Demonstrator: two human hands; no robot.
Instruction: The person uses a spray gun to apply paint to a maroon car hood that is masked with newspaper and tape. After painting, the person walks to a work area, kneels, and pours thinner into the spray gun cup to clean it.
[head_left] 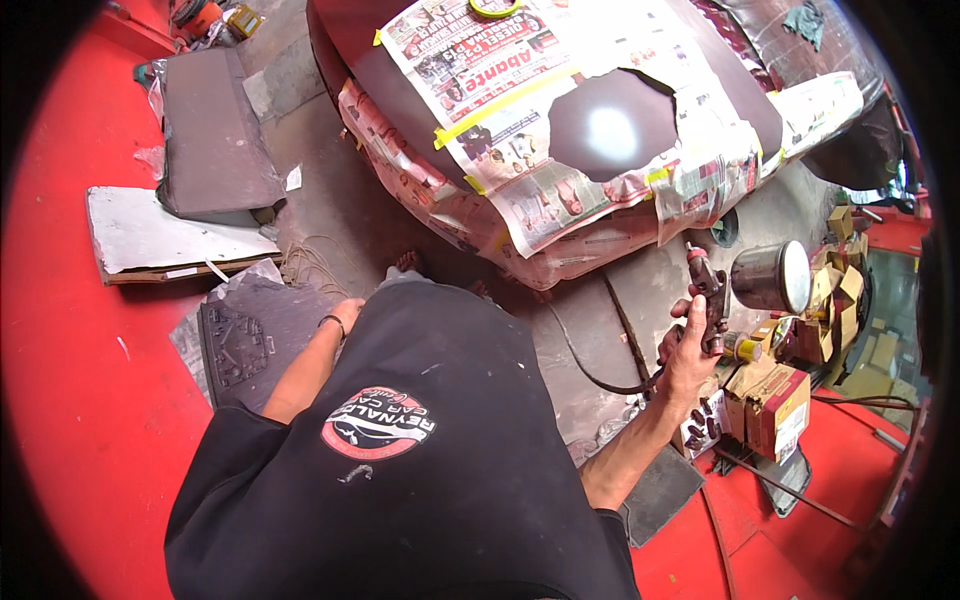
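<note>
My right hand (686, 350) is wrapped around the handle of a spray gun (714, 290), held out at the right with its nozzle toward the car. A metal paint cup (760, 280) is fixed to the gun's side, and a dark air hose (600, 382) trails from it. In front stands a dark car (400, 95), its panel covered with newspaper (520, 205) and yellow masking tape (470, 128). A ragged opening in the paper bares a dark, shiny patch (610, 130). Down by my shirt hem is my left hand (348, 314), its fingers mostly hidden.
A roll of yellow tape (494, 6) lies on the newspaper. Cardboard boxes (768, 405) and cans crowd the floor at the right. At the left are a long dark panel (215, 130), a white board (170, 230) and a dark mat (235, 340). The hose crosses the floor.
</note>
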